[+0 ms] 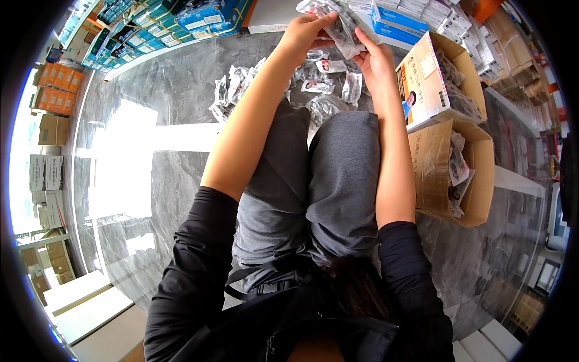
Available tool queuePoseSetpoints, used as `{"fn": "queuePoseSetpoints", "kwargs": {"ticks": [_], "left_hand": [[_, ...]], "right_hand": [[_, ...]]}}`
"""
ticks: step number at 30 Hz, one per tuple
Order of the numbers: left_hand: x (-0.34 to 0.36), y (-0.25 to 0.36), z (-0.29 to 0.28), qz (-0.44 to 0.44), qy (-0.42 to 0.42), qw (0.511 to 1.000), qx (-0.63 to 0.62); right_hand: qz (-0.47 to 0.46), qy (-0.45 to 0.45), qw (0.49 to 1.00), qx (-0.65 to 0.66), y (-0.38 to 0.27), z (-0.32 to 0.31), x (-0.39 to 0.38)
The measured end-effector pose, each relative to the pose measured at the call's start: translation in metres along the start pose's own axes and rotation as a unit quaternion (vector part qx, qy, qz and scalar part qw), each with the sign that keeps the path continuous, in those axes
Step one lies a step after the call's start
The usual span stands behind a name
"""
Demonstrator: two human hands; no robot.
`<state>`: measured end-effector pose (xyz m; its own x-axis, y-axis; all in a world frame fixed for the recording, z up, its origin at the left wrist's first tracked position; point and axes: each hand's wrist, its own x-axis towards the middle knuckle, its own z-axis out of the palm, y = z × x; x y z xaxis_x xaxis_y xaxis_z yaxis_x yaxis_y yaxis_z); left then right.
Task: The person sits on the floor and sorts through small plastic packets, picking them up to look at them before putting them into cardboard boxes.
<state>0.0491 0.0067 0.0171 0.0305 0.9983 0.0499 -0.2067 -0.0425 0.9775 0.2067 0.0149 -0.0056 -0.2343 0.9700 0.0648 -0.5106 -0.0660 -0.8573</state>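
Up at the far edge of the view, my left hand [306, 37] and my right hand [376, 58] hold a clear plastic bag [344, 35] between them. Dark pieces show through its plastic; I cannot make out their kind. The left fingers pinch the bag's upper left side, while the right thumb and fingers grip its lower right edge. Below the hands, on the grey floor, lies a loose spread of small clear plastic packets [351, 88], some with red and white labels. My left forearm hides part of this pile.
Right of my knees stand two opened cardboard boxes, a printed one [426, 81] and a plain brown one [431, 175], both holding bagged items. A blue box [398, 25] and stacked white cartons [455, 27] are beyond. Teal boxes [163, 27] line the far left; orange boxes [59, 81] stand leftward.
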Motion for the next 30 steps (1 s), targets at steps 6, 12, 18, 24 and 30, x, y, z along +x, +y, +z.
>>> {"fn": "queuePoseSetpoints", "kwargs": {"ticks": [6, 12, 18, 24, 30], "left_hand": [[0.004, -0.005, 0.0, 0.021, 0.026, 0.999, -0.038], [0.008, -0.008, -0.005, 0.041, 0.029, 0.998, -0.034], [0.004, -0.003, -0.006, 0.058, 0.055, 0.997, -0.023], [0.004, -0.001, -0.007, 0.058, 0.094, 0.994, -0.016], [0.005, -0.003, -0.015, 0.065, 0.109, 0.992, -0.026]], "right_hand": [[0.001, 0.002, 1.0, -0.01, -0.001, -0.002, 0.0], [-0.005, -0.006, 1.0, 0.0, 0.0, -0.003, 0.001], [-0.002, -0.014, 1.0, 0.002, 0.002, -0.005, 0.003], [0.003, -0.02, 1.0, -0.016, 0.0, 0.001, 0.0], [0.009, -0.039, 0.999, -0.035, 0.001, 0.003, -0.001]]}}
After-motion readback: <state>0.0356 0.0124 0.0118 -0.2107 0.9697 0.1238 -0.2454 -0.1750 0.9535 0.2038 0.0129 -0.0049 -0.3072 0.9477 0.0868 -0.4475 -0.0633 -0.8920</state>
